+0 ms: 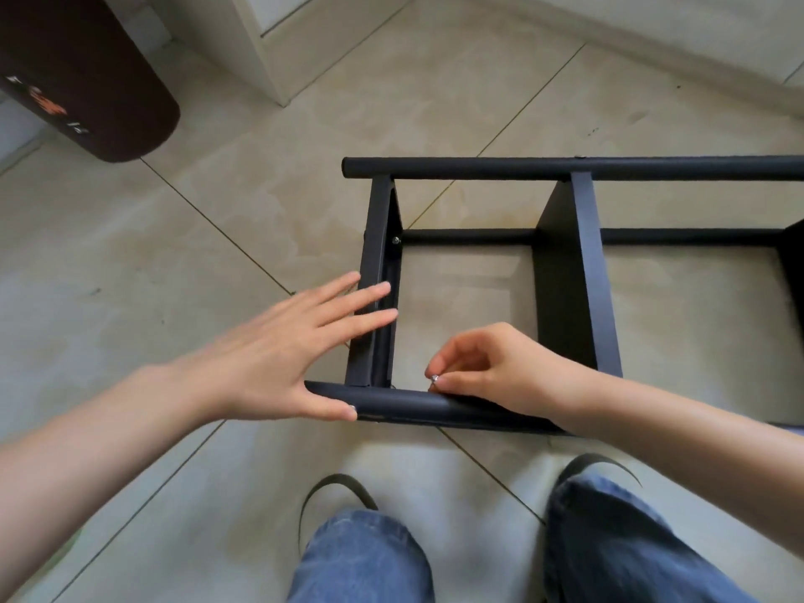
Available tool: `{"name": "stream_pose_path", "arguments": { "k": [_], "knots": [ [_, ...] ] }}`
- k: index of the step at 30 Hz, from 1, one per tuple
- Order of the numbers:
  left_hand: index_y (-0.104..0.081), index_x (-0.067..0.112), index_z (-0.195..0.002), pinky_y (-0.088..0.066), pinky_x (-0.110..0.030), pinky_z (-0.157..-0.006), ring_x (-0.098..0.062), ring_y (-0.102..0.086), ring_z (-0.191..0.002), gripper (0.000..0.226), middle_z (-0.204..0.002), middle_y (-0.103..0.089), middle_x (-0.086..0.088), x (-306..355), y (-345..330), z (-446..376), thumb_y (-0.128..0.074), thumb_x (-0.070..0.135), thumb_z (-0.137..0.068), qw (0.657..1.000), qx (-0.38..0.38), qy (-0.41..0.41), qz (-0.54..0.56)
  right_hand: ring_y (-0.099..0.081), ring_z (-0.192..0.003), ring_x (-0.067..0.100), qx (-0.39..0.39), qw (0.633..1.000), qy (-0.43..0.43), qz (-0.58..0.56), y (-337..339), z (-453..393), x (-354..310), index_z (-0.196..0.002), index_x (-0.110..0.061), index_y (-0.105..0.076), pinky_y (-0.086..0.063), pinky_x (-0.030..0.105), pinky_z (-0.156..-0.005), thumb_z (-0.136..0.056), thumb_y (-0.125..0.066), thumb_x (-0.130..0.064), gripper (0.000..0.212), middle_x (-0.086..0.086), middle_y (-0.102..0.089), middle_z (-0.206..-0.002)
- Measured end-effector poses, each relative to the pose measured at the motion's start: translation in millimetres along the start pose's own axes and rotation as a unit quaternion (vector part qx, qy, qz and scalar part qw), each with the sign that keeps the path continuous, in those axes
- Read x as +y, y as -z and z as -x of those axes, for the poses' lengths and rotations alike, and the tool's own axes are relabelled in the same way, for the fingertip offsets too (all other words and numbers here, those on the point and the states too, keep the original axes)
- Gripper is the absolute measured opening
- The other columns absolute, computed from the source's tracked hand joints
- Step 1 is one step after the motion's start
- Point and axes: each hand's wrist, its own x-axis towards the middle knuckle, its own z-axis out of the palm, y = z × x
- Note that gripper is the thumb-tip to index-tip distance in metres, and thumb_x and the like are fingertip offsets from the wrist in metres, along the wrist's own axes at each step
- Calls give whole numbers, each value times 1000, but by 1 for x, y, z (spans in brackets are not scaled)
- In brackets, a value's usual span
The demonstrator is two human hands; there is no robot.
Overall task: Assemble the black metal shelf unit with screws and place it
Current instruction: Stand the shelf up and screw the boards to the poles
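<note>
The black metal shelf unit (578, 272) lies on its side on the tiled floor (152, 263), its long axis running left to right across the view, with its left end open in front of the person and its right end running out past the right edge of the picture. Two round tubes form its near and far rails, and flat panels stand between them as cross-pieces. The left hand (278, 359) is spread flat, fingers straight and apart, their tips resting on the leftmost panel while the thumb lies on the near tube. The right hand (487, 367) pinches a small silver screw (434, 378) between thumb and fingertips, just above the near tube (whether it touches the tube cannot be told). Knees in blue jeans (361, 559) show below. A dark brown bag (87, 76) stands at the floor's upper left.
</note>
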Motion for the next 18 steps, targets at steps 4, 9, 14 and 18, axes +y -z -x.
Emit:
{"name": "stream_pose_path", "arguments": {
  "k": [4, 9, 14, 18],
  "knots": [
    [-39, 25, -154, 10, -37, -123, -18, 16, -154, 97, -167, -10, 6, -4, 9, -21, -40, 86, -78, 979, -57, -76, -180, -72, -87, 17, -8, 1000, -8, -23, -4, -4, 7, -89, -16, -73, -54, 24, -84, -86, -74, -13, 5, 3, -77, -87],
    [-62, 14, -131, -9, -48, -122, -28, -13, -154, 92, -159, -38, -5, -11, 4, -27, -46, 86, -76, 971, -37, -117, -205, -72, -81, 11, -19, 998, -29, -43, -4, -8, 10, -90, -15, -74, -52, 14, -75, -86, -74, -14, 4, 1, -77, -86],
    [-53, 11, -136, -9, -50, -123, -27, -8, -156, 100, -159, -35, -10, -19, -8, -26, -39, 90, -77, 979, -12, -104, -177, -64, -67, 2, -43, 997, -51, -35, -6, -19, 10, -86, -18, -75, -48, 10, -64, -86, -74, -20, 2, -3, -76, -79],
    [-53, 9, -125, -9, -42, -126, -28, -8, -155, 91, -147, -46, -11, -20, -15, -28, -53, 83, -72, 987, 4, -104, -120, -60, -60, 2, -64, 989, -66, -116, -11, -35, 4, -84, -14, -73, -51, 14, -59, -89, -71, -14, 6, -1, -73, -73]
  ]
}}
